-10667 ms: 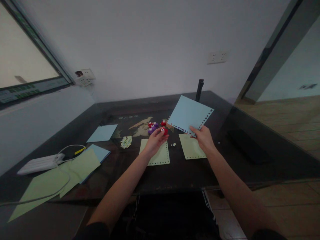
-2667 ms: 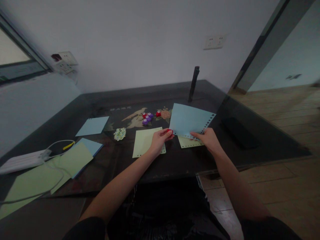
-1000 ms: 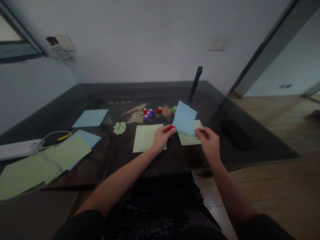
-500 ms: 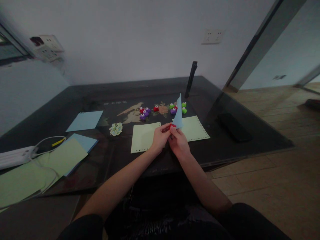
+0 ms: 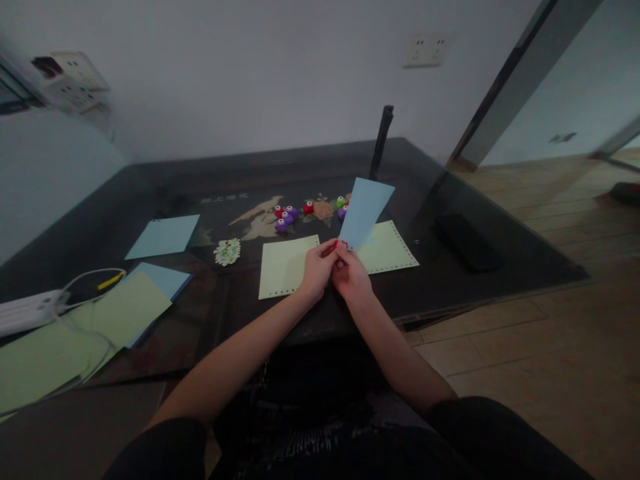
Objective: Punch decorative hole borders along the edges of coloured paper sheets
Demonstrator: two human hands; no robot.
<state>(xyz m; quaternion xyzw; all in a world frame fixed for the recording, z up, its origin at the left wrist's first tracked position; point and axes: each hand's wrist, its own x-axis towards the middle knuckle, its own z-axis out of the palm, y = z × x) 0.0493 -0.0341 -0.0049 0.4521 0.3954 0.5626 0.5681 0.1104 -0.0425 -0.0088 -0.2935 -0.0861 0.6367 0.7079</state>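
My left hand [image 5: 318,268] and my right hand [image 5: 351,272] meet above the near part of the dark table. Between their fingertips is a small red piece [image 5: 341,245], pinched from both sides. A light blue paper [image 5: 367,210] rises from my fingers, its broad face now showing and its lower end at the red piece. Under and beside my hands lie two pale green punched sheets, one on the left [image 5: 285,263] and one on the right [image 5: 393,248]. Just beyond stand small red, purple and green pieces with white tops [image 5: 287,217], partly hidden by the blue paper.
A black upright stick [image 5: 382,140] stands at the back. On the right lies a dark flat object [image 5: 467,243]. To the left are a flower-like cutout [image 5: 227,252], blue paper [image 5: 165,237], stacked green sheets [image 5: 133,303] and a white power strip [image 5: 33,312] with a cable.
The blue paper has turned from nearly edge-on to broadside and leans right, covering the green pieces on the right more. The camera view has shifted slightly; both hands keep their pinch.
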